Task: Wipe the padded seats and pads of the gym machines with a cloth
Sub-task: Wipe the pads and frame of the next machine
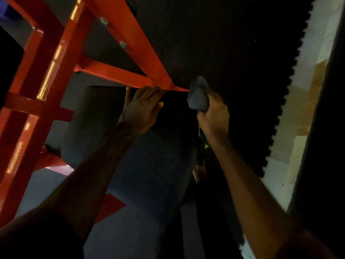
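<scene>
A dark padded seat (141, 165) of a gym machine fills the middle of the view, under a red steel frame (119, 75). My left hand (140, 111) rests flat on the far end of the pad, fingers straight and reaching the red frame bar. My right hand (214, 116) grips a bunched grey cloth (198, 96), held just right of the pad's far edge near the tip of the red frame. The cloth sticks up out of my fist. Whether it touches the pad cannot be told.
Black rubber floor matting (233, 53) with a toothed edge lies to the right, bordering pale floor tiles (298, 113). More red frame bars (37, 90) cross at the left. A second dark pad (104, 45) is bolted behind the frame above.
</scene>
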